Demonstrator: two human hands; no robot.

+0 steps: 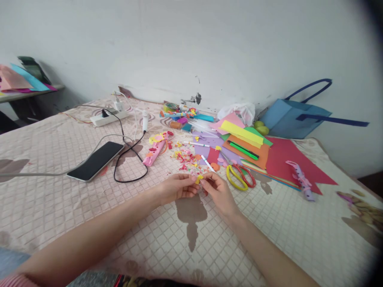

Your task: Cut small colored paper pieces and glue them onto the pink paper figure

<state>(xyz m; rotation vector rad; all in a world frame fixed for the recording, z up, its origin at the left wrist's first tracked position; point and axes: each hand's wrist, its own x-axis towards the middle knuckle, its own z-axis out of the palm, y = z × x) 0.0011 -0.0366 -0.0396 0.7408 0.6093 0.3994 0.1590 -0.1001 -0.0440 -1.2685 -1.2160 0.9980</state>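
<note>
Near the middle of the table, a small yellow paper piece [199, 179] is pinched between the fingertips of both hands. My left hand [178, 186] has its thumb and fingers closed on the left side of the piece. On its right side, my right hand [218, 191] grips it with thumb and forefinger. Just beyond the hands lie many small coloured paper scraps [187, 155] and a white marker [207, 163]. Scissors with yellow handles [236, 178] and a pair with red handles [249, 175] lie right of my right hand.
A phone [96, 161], black cable [116, 171] and power strip [109, 118] are at the left. Coloured sheets [293, 159] and a green cutter [243, 150] lie at the right, before a blue bag [293, 117]. A pink paper roll [155, 152] lies left of the scraps.
</note>
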